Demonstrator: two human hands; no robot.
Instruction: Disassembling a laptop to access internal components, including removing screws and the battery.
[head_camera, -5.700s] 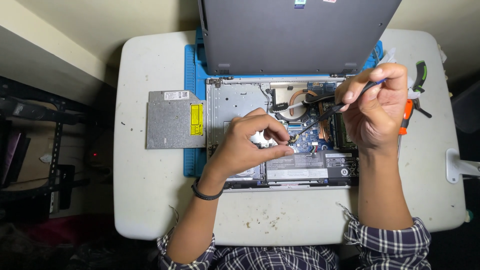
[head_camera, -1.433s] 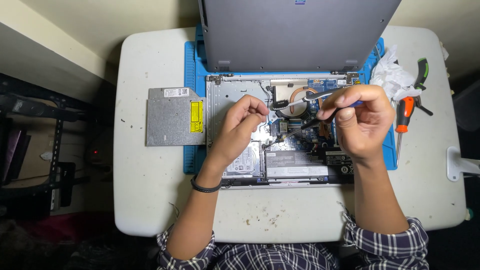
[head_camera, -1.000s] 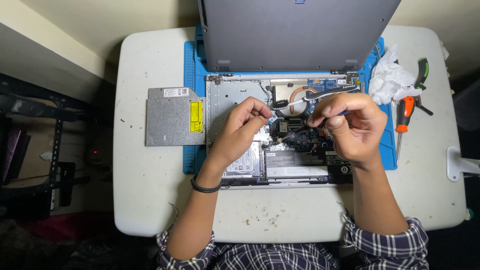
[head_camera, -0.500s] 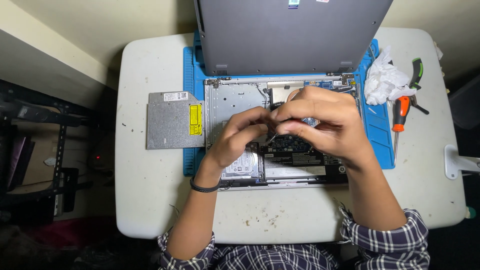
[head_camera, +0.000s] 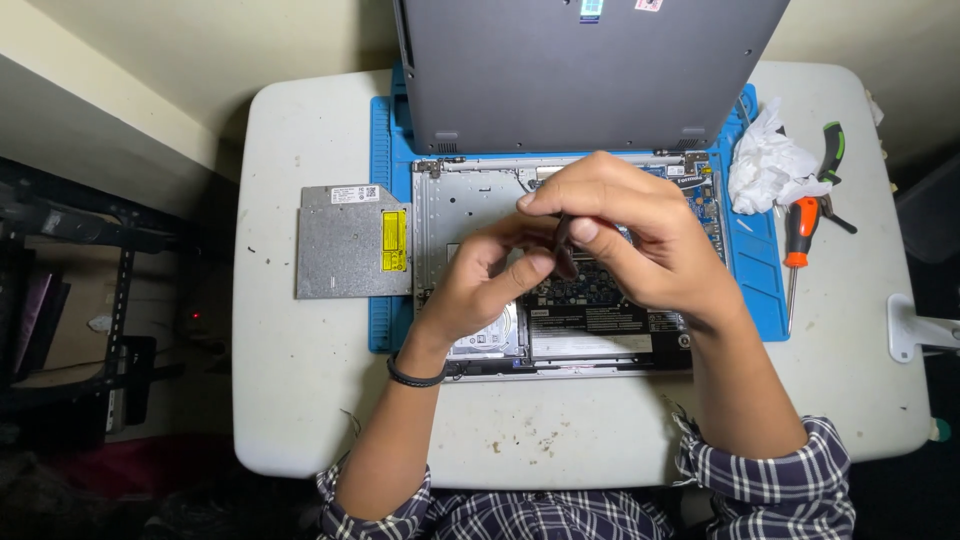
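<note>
My right hand (head_camera: 640, 240) pinches a thin dark tool (head_camera: 563, 240) between thumb and fingers, held over the opened laptop base (head_camera: 470, 190). My left hand (head_camera: 490, 280) sits just beside it, fingers curled and thumb touching the tool's lower end. Under my left palm lies the round silver drive (head_camera: 490, 340). Left of that hand, a flat grey optical drive (head_camera: 350, 240) rests on the worktop (head_camera: 300, 400). Right of my right hand lie a crumpled white tissue (head_camera: 765, 165) and an orange-handled screwdriver (head_camera: 798, 235).
</note>
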